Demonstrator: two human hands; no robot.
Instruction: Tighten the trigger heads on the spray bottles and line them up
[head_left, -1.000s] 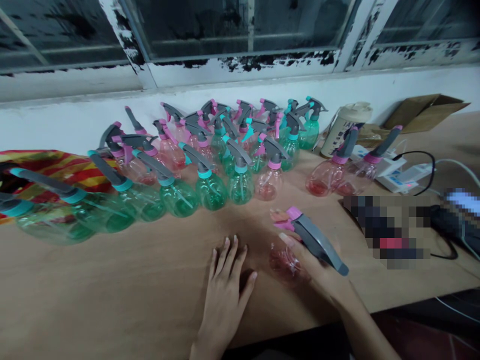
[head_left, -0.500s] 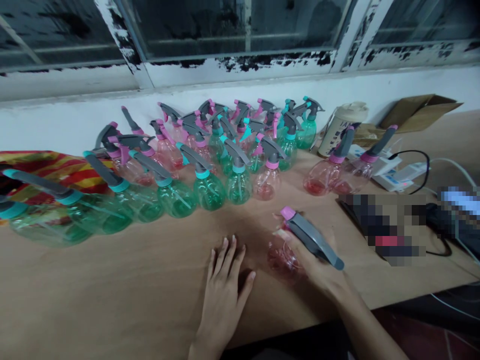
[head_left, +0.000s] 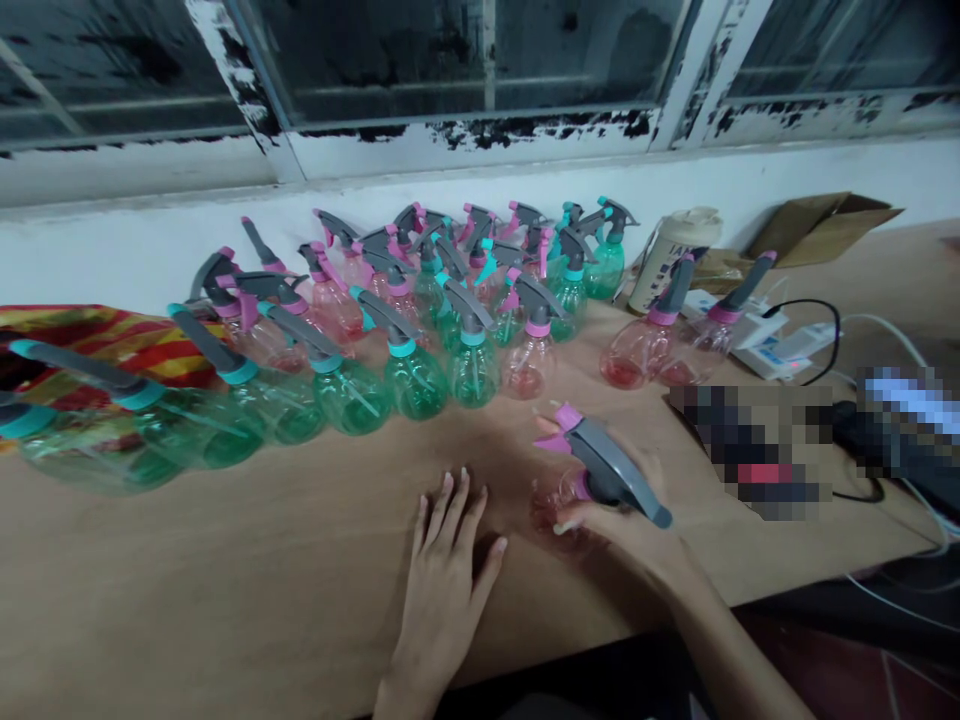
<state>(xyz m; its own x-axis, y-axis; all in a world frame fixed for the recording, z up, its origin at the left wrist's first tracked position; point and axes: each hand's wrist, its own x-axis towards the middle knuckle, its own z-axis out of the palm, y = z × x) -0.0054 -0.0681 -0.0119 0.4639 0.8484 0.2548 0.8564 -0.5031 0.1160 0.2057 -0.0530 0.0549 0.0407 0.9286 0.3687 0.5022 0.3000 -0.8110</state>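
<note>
My left hand [head_left: 444, 575] lies flat on the wooden table [head_left: 262, 590], its fingers spread and holding nothing. To the right of it, my right hand [head_left: 637, 545] is wrapped round a pink spray bottle [head_left: 549, 502] with a grey and pink spray head. The thumb presses on the clear body below the pink collar; the other fingers are partly hidden behind the bottle. The bottle's nozzle points away to the upper left. Just beyond stands another pink spray bottle [head_left: 528, 368], at the end of a row of green spray bottles [head_left: 416, 385].
More pink and green spray bottles crowd along the wall behind. Two pink spray bottles [head_left: 634, 360] stand at the right near a white cup [head_left: 671, 260], a cardboard box [head_left: 817, 235] and power strips with cables [head_left: 780, 355]. A red and yellow cloth [head_left: 112, 340] lies at the left.
The right thumb and fingers have shifted from up by the spray head's trigger down to the bottle's body, so the pink trigger and collar now show. The left hand stays in place.
</note>
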